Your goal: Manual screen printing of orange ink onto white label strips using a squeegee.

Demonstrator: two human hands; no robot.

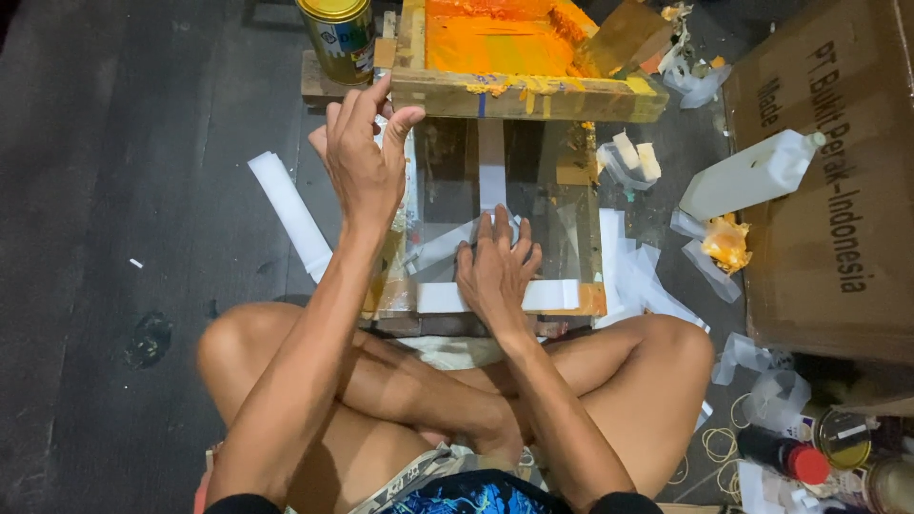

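On the floor, left hand (367, 157) grips the wooden frame (528, 95); right hand (497, 271) lies spread flat beside a brown carton (828, 181).

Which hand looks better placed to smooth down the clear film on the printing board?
Probably the right hand: it lies flat on the clear film over the board. The left hand grips the raised wooden frame, so it seems occupied.

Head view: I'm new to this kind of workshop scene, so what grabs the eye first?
The wooden frame smeared with bright orange paint at top centre, its near edge gripped by the left hand. Below it, the right hand presses flat on a clear sheet.
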